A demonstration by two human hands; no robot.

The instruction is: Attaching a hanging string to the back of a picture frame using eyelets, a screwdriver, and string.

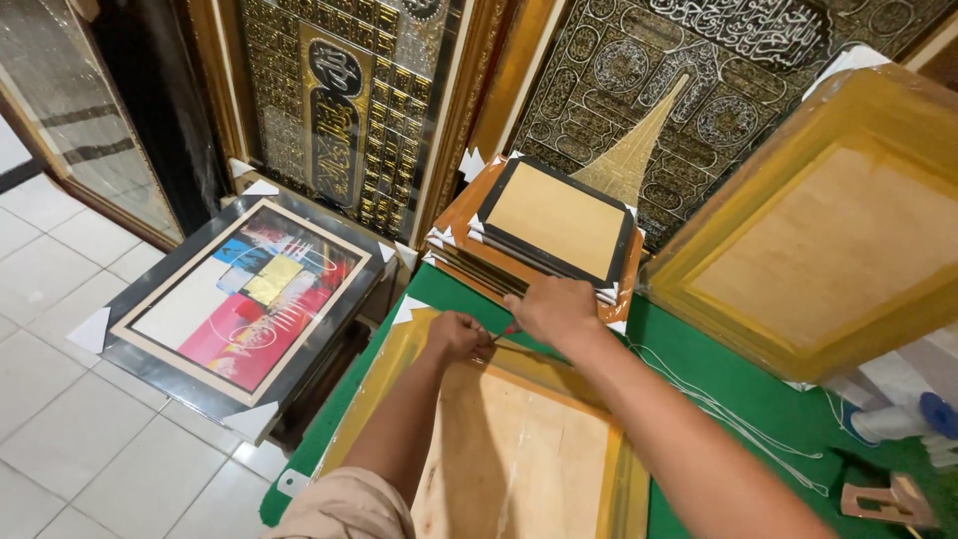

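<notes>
Hands [454, 334] [551, 309] at frame [519, 449] far edge, stack [544, 235] near.

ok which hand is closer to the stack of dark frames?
Right. The right hand sits just below the stack of dark frames, about touching its near edge; the left hand is farther left and lower.

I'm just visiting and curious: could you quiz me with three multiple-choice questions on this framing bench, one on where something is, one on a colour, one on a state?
1. Where is the colourful abstract picture?
A. on the green table
B. left of the table, low by the tiled floor
C. hanging on the wall

2. What colour is the table cover?
A. green
B. red
C. white

3. How does the frame under the hands lie?
A. upright
B. face up
C. back up

Answers:
1 B: the abstract picture sits beside the table.
2 A: the table cover is green.
3 C: the frame shows its bare backing board under the left hand and right hand.
</notes>
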